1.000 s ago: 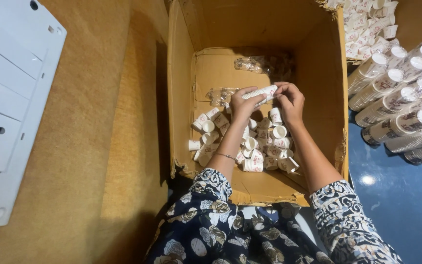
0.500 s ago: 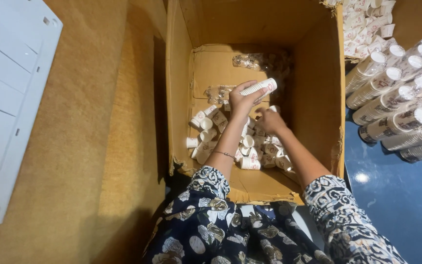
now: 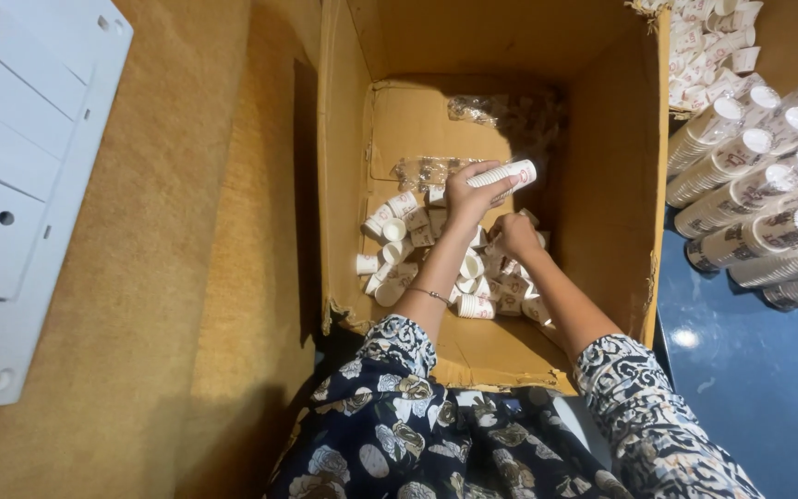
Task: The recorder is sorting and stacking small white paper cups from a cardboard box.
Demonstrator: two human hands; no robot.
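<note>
Both my arms reach down into a deep cardboard box [image 3: 602,185]. My left hand [image 3: 466,194] grips a short stack of nested white paper cups [image 3: 510,173], held sideways above the box floor. My right hand [image 3: 513,236] is lower, down among several loose white paper cups [image 3: 399,249] that lie scattered on the bottom of the box; its fingers are curled over them, and whether it holds one I cannot tell. A thin bracelet sits on my left wrist.
Crumpled clear plastic wrappers [image 3: 477,109] lie at the far end of the box. Long wrapped sleeves of stacked cups [image 3: 750,185] lie right of the box on a blue floor [image 3: 768,388]. A white panel [image 3: 20,185] rests on the brown surface at left.
My left hand kept the cup stack raised. My right hand left the stack and dropped down into the loose cups.
</note>
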